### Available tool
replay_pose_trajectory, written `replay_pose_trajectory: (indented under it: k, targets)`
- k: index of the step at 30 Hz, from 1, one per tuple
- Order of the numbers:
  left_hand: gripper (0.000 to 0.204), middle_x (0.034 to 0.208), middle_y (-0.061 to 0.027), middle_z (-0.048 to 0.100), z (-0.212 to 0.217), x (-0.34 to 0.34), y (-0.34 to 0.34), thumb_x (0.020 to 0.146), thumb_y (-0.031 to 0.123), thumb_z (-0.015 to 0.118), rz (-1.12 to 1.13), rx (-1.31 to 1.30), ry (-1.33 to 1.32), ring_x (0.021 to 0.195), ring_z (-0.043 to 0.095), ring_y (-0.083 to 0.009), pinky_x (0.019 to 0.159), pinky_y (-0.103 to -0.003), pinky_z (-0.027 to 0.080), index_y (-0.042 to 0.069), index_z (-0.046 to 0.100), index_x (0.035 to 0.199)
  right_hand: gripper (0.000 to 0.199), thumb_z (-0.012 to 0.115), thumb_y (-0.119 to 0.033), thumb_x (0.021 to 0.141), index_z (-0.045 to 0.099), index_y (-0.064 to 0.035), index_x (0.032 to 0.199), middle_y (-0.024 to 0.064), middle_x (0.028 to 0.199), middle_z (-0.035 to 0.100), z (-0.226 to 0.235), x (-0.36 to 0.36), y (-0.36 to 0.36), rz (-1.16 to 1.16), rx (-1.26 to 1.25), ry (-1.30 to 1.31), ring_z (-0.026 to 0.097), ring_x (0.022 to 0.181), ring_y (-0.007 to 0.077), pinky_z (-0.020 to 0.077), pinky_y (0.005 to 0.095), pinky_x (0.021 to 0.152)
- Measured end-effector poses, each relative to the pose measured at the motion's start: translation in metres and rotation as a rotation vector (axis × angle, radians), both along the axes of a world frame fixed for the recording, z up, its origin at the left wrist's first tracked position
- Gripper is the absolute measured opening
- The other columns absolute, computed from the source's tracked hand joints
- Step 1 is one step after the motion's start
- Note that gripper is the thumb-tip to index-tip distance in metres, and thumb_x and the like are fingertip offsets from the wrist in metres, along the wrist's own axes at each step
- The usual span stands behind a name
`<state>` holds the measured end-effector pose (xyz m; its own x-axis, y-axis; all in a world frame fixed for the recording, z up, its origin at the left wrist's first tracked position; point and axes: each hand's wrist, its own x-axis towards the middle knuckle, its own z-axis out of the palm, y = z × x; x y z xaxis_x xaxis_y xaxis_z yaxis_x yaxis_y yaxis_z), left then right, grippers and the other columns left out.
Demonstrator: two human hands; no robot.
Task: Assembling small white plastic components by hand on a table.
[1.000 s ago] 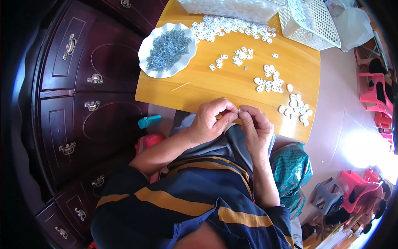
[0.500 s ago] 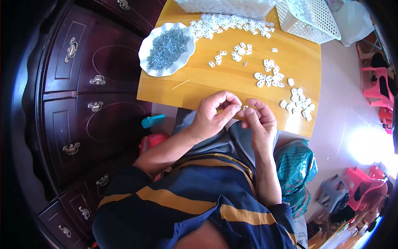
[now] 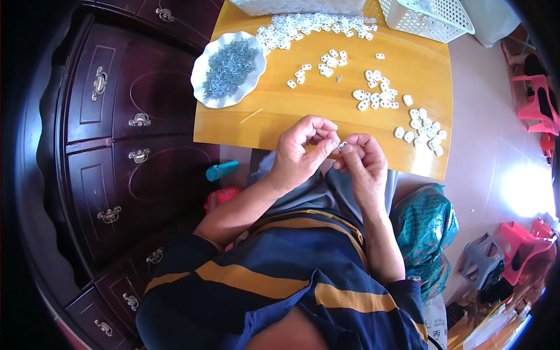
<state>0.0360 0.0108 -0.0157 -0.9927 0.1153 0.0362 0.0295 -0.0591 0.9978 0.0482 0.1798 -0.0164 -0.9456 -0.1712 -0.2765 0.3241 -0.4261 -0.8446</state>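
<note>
Tiled floor [image 3: 466,146] and a dark red-brown cabinet [image 3: 153,93] flank a yellow-brown wooden desk [image 3: 318,102], at which the person sits. Right hand [image 3: 367,163]: closed, with a small white piece [image 3: 343,145] pinched between thumb and forefinger at the near edge of the desk. Left hand [image 3: 294,154]: fingers curled, thumb tip just beside the same piece; whether it grips anything cannot be told.

Beyond the hands, on the desk: a thin pale stick [image 3: 251,116] lying to the left, and a tiny grey item [image 3: 338,79] near the middle. Similar white pieces lie in a right-hand cluster [image 3: 420,131], a centre-right cluster [image 3: 376,96] and a smaller group [image 3: 331,63]. Many more form a heap [image 3: 315,24] along the far side, before a translucent container [image 3: 297,7]. At far left stands a white wavy-rimmed dish [image 3: 252,83] bearing blue-grey metal parts [image 3: 230,67]; at far right, a white perforated basket [image 3: 429,26].

Off the desk: a turquoise cylinder [image 3: 222,170] at left; a green bag [image 3: 426,221] and pink stools [image 3: 534,111] at right.
</note>
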Motion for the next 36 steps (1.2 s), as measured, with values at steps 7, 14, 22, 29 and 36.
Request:
replay_pose_trajectory:
  k: [7,14,22,29,36]
  targets:
    - [0.022,0.098,-0.0063,0.068,0.003,-0.001,-0.001,0.098,-0.001,0.066,-0.007,-0.061,0.012,0.088,0.067,-0.0110,0.081,-0.027,0.059,-0.002,0.058,0.118,0.011,0.059,-0.003,0.104,0.058,0.0007,0.114,0.0071,0.095,0.073,-0.002,0.001,0.001,0.001,0.008,0.024,0.063,0.073,0.0082,0.0514,0.0223,0.067]
    - [0.023,0.097,-0.0055,0.068,0.002,0.000,-0.002,0.098,-0.001,0.067,0.002,-0.026,-0.003,0.089,0.067,-0.0097,0.082,-0.026,0.057,-0.002,0.059,0.119,0.011,0.060,-0.002,0.103,0.059,0.0015,0.114,0.0065,0.094,0.073,-0.003,0.001,-0.001,-0.005,0.054,0.053,0.063,0.073,0.0072,0.0520,0.0216,0.067]
    - [0.022,0.094,-0.0055,0.071,0.011,0.000,0.000,0.095,-0.003,0.068,0.003,-0.167,0.049,0.086,0.067,-0.0090,0.078,-0.024,0.056,-0.001,0.061,0.116,0.009,0.062,-0.002,0.102,0.063,0.0024,0.110,0.0052,0.089,0.074,-0.002,0.002,-0.002,-0.016,0.126,0.060,0.064,0.073,0.0062,0.0534,0.0214,0.067]
    - [0.022,0.085,-0.0060,0.072,0.009,-0.005,0.003,0.090,-0.005,0.071,0.028,-0.256,0.140,0.074,0.068,-0.0089,0.067,-0.024,0.055,0.000,0.064,0.110,0.008,0.063,-0.002,0.101,0.064,0.0030,0.107,0.0049,0.086,0.074,-0.004,0.002,-0.002,-0.030,0.203,0.102,0.065,0.072,0.0060,0.0545,0.0215,0.066]
    - [0.024,0.093,-0.0056,0.071,0.015,-0.014,0.001,0.094,-0.002,0.070,-0.066,-0.224,0.094,0.081,0.067,-0.0088,0.075,-0.024,0.054,-0.001,0.064,0.117,0.010,0.061,-0.002,0.102,0.062,0.0019,0.112,0.0069,0.093,0.074,0.000,-0.004,0.013,-0.044,0.153,0.154,0.067,0.082,0.0069,0.0544,0.0217,0.074]
